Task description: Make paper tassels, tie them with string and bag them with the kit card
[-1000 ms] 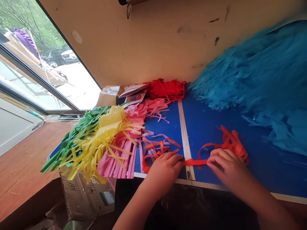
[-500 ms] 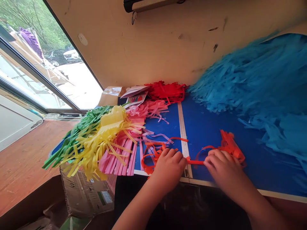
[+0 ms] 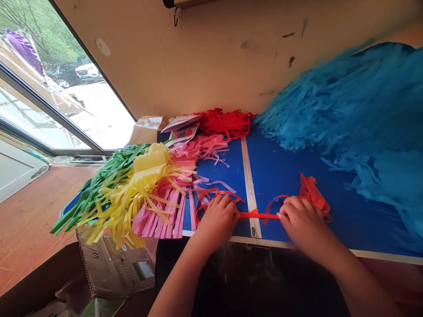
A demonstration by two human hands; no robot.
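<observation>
A flat orange-red paper strip (image 3: 261, 215) stretches between my hands above the blue table (image 3: 274, 171). My left hand (image 3: 220, 219) is closed on its left part, with loose orange-red loops beside and behind the fingers. My right hand (image 3: 301, 219) pinches the right part between thumb and fingers. Behind the right hand a bunched orange-red tissue piece (image 3: 313, 193) rests on the table. To the left of my left hand lie pink fringe (image 3: 165, 207), yellow fringe (image 3: 145, 176) and green fringe (image 3: 112, 176).
A large blue fringe pile (image 3: 346, 110) covers the right back of the table. Red fringe (image 3: 228, 123), booklets (image 3: 181, 123) and a brown packet (image 3: 148, 127) lie along the wall. An open cardboard box (image 3: 112, 264) stands below at the left, near a window.
My left hand has moved left along the strip, and a longer stretch of it shows between my hands. The whole view has shifted slightly.
</observation>
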